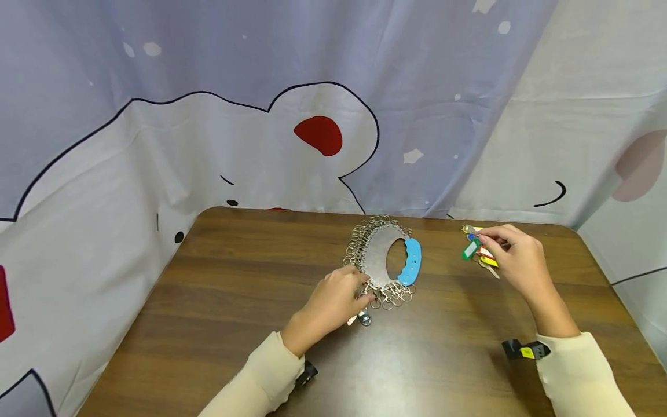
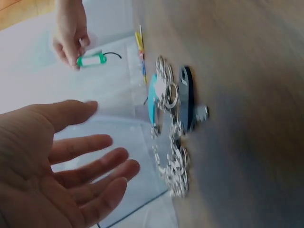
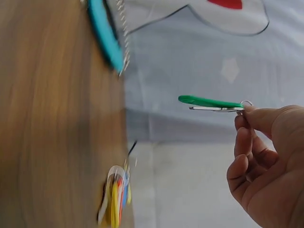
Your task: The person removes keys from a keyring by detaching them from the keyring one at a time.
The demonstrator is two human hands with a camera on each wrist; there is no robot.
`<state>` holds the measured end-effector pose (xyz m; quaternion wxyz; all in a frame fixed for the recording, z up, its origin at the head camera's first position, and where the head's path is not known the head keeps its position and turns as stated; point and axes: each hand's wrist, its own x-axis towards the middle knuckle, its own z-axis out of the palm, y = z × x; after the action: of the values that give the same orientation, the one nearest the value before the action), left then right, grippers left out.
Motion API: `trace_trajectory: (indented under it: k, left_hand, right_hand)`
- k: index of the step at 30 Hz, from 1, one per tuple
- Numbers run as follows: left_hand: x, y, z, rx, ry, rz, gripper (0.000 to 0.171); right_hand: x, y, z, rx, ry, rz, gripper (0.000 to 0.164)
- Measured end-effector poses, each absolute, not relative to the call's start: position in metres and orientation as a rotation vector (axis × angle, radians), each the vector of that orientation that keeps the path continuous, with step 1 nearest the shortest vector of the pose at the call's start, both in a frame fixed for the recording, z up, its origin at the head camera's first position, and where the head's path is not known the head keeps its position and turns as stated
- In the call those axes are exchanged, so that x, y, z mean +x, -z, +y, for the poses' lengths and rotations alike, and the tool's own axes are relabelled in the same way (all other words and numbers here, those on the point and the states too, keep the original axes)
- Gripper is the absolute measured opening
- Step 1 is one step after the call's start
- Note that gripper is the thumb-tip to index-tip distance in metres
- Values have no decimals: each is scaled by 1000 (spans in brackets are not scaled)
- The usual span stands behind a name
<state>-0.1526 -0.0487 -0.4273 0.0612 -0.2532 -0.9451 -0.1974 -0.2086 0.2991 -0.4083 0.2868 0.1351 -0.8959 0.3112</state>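
My right hand point(image 1: 521, 263) pinches the small ring of a green key tag point(image 1: 471, 249), thumb against fingertip. In the right wrist view a metal key point(image 3: 216, 109) hangs alongside that tag. A metal key-holder plate point(image 1: 375, 255) with a blue grip point(image 1: 411, 262) and many clips and split rings lies on the table. My left hand point(image 1: 333, 296) hovers at its near left edge; the left wrist view shows its fingers spread, with nothing held. Beside the rings in that view are a black key tag point(image 2: 186, 95) and a key point(image 2: 203, 113).
Several keys with coloured tags, among them a yellow tag point(image 1: 488, 262), lie in a pile on the right of the wooden table point(image 1: 234, 278), beneath my right hand. A printed curtain point(image 1: 208, 150) hangs behind the table's back edge.
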Motion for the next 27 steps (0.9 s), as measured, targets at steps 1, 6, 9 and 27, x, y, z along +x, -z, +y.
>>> trace_trajectory:
  k: [1,6,9,27]
  left_hand:
    - [-153,427,-52,-769,600,-2852,41]
    - [-155,424,-69,-788,605,-2836,60]
    - [-156,423,-78,-782,613,-2847,67]
    - [-158,436,-139,-799,828,-3000,92]
  right_hand:
    - [-209,409,305,361,-822,-2398,7]
    - [-208,412,333,348,-764,-2453,9]
    - [-208,414,349,340,-705,-2500,10]
    - [-200,439,402,423,-435,-2669,13]
